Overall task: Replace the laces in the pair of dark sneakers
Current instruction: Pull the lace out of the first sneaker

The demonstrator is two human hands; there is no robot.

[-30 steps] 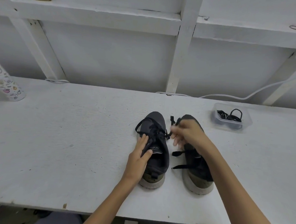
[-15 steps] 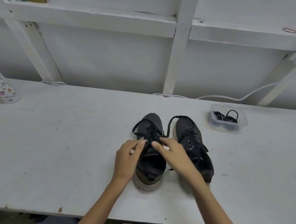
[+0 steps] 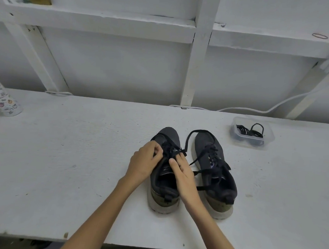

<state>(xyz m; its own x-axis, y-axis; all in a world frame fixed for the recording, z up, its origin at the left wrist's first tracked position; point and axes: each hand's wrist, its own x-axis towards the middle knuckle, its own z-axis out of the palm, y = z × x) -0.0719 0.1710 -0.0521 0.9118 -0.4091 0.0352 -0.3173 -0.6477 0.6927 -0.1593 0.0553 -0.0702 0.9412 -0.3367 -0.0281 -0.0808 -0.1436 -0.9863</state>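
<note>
While the left hand (image 3: 144,161) pinches laces (image 3: 171,150) on the left sneaker (image 3: 164,193), the right hand (image 3: 182,173) pinches them too.

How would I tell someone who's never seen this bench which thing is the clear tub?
On the white bench, look right of the two dark sneakers, near the back wall. The clear plastic tub sits there holding coiled black laces, the only see-through container.
</note>
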